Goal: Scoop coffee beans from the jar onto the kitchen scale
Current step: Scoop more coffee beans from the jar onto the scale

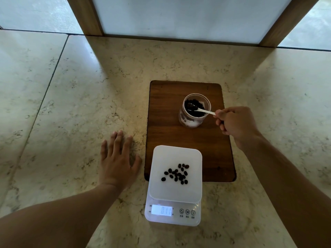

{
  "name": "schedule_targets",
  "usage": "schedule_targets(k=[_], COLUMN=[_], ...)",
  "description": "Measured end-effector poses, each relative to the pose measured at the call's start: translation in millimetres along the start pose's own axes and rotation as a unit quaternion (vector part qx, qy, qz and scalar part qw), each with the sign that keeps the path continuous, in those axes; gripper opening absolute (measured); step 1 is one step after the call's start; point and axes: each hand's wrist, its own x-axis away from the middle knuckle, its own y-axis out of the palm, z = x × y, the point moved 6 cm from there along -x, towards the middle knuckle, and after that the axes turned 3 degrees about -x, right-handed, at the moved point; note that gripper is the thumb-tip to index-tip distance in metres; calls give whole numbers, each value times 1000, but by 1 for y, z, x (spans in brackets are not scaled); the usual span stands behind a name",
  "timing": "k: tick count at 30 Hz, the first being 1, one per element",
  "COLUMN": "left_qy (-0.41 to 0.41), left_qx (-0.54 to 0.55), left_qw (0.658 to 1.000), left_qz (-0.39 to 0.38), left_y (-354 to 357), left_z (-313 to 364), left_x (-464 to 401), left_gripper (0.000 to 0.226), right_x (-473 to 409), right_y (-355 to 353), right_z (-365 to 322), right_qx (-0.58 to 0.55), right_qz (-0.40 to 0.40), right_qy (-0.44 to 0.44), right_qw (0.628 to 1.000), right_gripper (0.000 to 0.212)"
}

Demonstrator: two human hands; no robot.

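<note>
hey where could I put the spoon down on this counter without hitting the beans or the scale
Bare stone lies left of the left hand and right of the wooden board, beyond the right hand. The board's left strip beside the jar is free too. It is crowded where the scale overlaps the board's near edge, with beans on it.

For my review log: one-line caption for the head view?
Right hand dips spoon into bean jar; beans on scale.
</note>
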Motion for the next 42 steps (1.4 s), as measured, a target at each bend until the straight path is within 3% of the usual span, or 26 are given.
schedule_targets(k=[29,42], left_qy=[-5,-8], left_qx=[-5,7], left_qw=[1000,1000], left_qz=[-14,-15], left_y=[-6,-8], left_z=[3,4], left_x=[1,1], left_gripper=[73,70], right_x=[38,96], right_y=[-21,-1], right_z=[4,61], right_qx=[-67,-65], right_qz=[-18,-75], right_qy=[-17,-17], right_qw=[997,995], right_gripper=[22,22])
